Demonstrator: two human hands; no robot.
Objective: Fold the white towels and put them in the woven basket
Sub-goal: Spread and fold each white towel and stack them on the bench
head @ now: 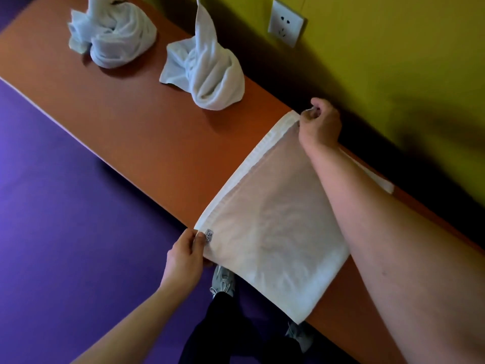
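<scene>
A white towel [275, 219] lies spread flat across the orange table [126, 122], its near part hanging over the front edge. My left hand [187, 258] pinches the towel's near left corner, beside a small label. My right hand [319, 122] grips the far left corner close to the wall. Two more white towels sit bunched in twisted heaps further left on the table: one in the middle [207, 72] and one at the far end [112, 35]. No woven basket is in view.
A yellow-green wall [393, 61] runs along the table's far side, with a white socket [286, 23] on it. The floor [65, 219] is purple. My shoes [223, 281] and dark trousers show below the table's front edge.
</scene>
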